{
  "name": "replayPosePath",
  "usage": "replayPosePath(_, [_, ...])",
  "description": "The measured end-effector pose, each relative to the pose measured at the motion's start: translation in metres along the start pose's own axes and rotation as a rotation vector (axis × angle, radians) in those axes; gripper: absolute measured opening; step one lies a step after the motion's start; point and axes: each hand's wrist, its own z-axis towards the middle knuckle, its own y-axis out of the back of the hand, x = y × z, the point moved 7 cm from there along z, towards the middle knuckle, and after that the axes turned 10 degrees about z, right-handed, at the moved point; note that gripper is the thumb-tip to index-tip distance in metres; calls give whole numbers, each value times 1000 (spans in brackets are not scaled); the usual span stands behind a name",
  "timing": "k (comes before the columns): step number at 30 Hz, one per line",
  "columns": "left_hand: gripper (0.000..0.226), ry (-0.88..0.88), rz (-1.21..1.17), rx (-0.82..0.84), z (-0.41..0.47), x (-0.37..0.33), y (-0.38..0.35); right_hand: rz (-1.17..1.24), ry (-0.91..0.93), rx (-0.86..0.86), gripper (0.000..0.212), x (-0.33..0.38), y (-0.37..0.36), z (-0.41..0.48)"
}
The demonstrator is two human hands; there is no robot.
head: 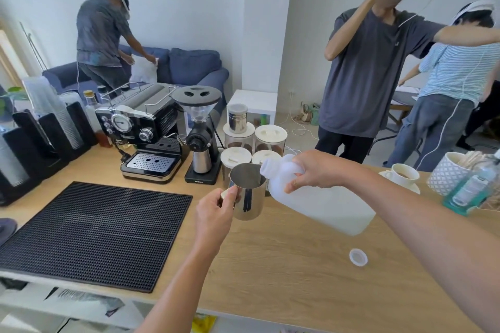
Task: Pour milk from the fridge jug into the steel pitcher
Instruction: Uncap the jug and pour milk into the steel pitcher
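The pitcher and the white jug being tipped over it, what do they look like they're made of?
The pitcher looks like polished stainless steel: its wall is mirror-bright and shows dark reflections. The jug appears to be translucent, matte white plastic; the milk shows through as a whiter band along its lower side. Its loose cap on the counter looks like the same plastic.

The jug [322, 197] is white, translucent plastic, uncapped, and tipped steeply so its neck points left and down, the mouth right at the rim of the pitcher [247, 191]. It is held off the counter. Whether milk is flowing cannot be told. The pitcher is a shiny steel cylinder with an open top, upright. The jug's white cap [358, 257] lies flat on the counter, well apart.
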Motion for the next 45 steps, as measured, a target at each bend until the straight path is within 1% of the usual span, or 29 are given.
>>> replayPosePath(5, [50, -17, 43, -7, -1, -1, 2, -121, -18, 42, 45, 5, 1, 4])
replayPosePath(12, [42, 19, 52, 2, -4, 1, -1, -281, -4, 90, 46, 12, 2, 6])
replayPosePath(15, [42, 28, 46, 13, -3, 4, -4, -320, -2, 96, 47, 13, 2, 9])
replayPosePath(21, [46, 19, 45, 8, 0, 8, -4, -326, -2, 113, 54, 14, 1, 12])
replayPosePath(26, [47, 9, 62, -1, 1, 12, -5, -363, -17, 124, 49, 15, 2, 14])
replayPosePath(31, [47, 9, 61, 5, 1, 10, -7, -416, -24, 135, 50, 16, 3, 12])
replayPosePath(42, [55, 14, 31, 21, 1, 16, -15, -455, -30, 160, 53, 14, 5, 13])
replayPosePath(45, [54, 7, 45, 26, 1, 14, -16, -476, -23, 163, 54, 14, 5, 16])
